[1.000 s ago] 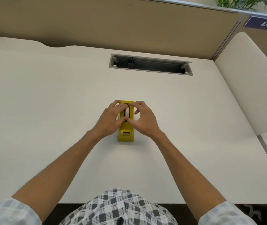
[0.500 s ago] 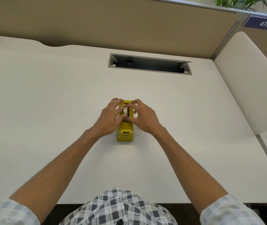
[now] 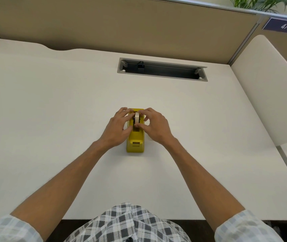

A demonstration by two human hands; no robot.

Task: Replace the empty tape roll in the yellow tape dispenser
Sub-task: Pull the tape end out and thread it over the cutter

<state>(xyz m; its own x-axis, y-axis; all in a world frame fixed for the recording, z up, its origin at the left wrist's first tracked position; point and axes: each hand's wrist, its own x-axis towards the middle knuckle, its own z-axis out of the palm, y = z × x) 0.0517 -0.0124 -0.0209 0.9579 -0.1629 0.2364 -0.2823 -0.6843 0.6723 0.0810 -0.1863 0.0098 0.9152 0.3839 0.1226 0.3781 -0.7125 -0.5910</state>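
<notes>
The yellow tape dispenser (image 3: pixel 135 144) stands in the middle of the white desk, its cutter end toward me. A pale tape roll (image 3: pixel 136 118) sits edge-up in the dispenser's slot. My right hand (image 3: pixel 154 126) pinches the roll between fingertips at its top and thumb at its near side. My left hand (image 3: pixel 117 129) holds the dispenser's left side, fingers over the top by the roll and thumb against the body. The roll's hub is mostly hidden by my fingers.
A recessed grey cable tray (image 3: pixel 162 69) opens in the desk behind the dispenser. A tan partition (image 3: pixel 121 23) closes the back. A cream divider panel (image 3: pixel 270 88) stands at the right. The white desk (image 3: pixel 52 110) spreads wide on both sides.
The pale roll now shows higher between my fingers than one second ago. My right hand's fingers have shifted onto the roll; my left hand stays on the dispenser.
</notes>
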